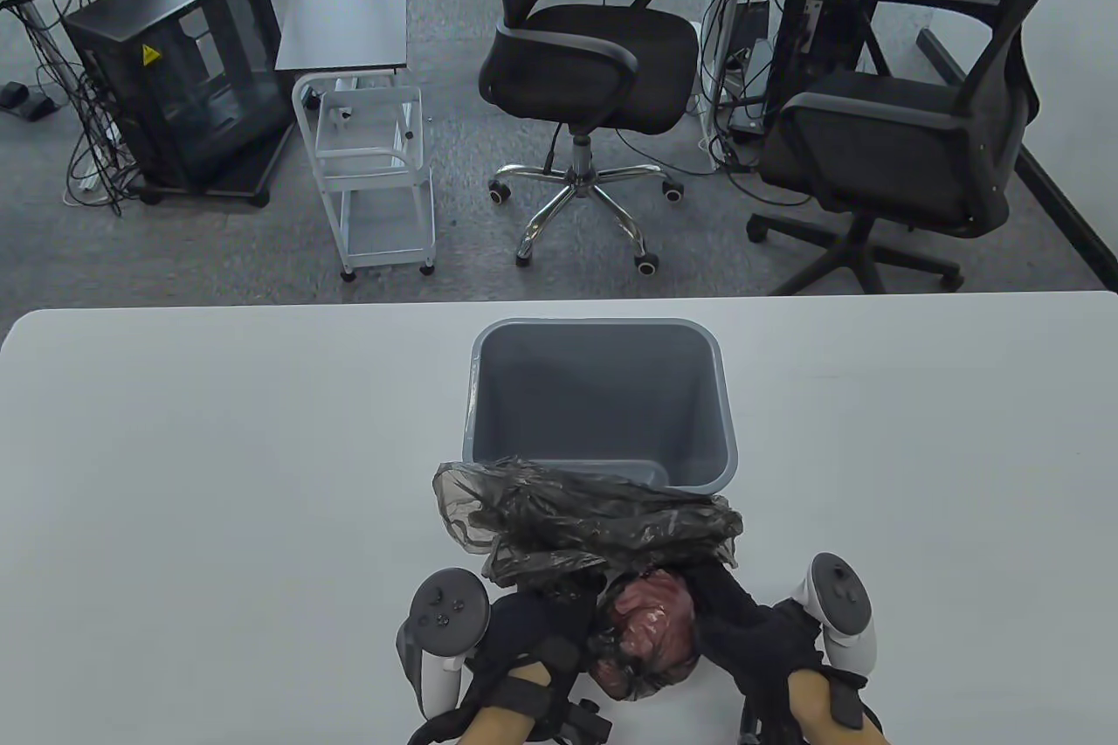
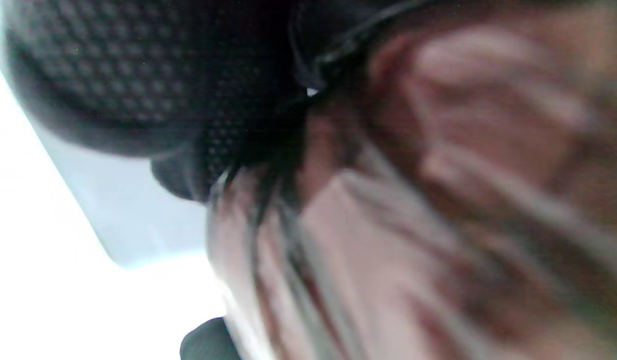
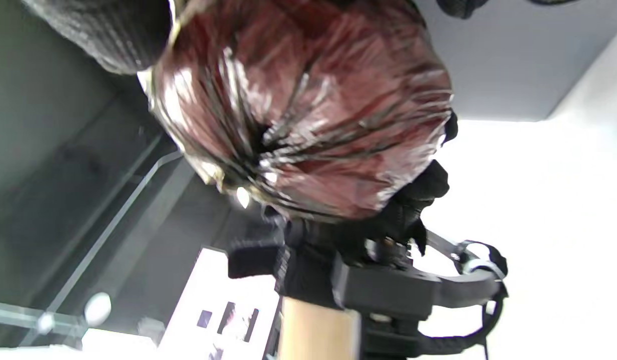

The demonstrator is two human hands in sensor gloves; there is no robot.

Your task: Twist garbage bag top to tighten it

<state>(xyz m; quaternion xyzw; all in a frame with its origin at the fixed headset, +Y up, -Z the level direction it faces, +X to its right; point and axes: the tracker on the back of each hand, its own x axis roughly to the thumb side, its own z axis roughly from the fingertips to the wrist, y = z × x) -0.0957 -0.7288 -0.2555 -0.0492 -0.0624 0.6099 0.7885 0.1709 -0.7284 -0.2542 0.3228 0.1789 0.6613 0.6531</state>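
Observation:
A thin dark garbage bag (image 1: 603, 527) with a reddish bulge of contents (image 1: 651, 610) lies at the table's near edge. Its loose, crumpled top spreads toward the grey bin (image 1: 598, 404). My left hand (image 1: 533, 640) grips the bag's left side and my right hand (image 1: 742, 631) grips its right side, both closed on the plastic. The right wrist view shows the reddish, gathered plastic (image 3: 308, 115) close up with my left hand (image 3: 398, 220) beyond it. The left wrist view is blurred, filled by reddish plastic (image 2: 438, 200) and my gloved fingers (image 2: 138, 75).
The empty grey bin stands upright just behind the bag at the table's (image 1: 218, 448) middle. Beyond the table's far edge are two office chairs (image 1: 585, 72), a white cart (image 1: 376, 169) and a black cabinet (image 1: 175, 72).

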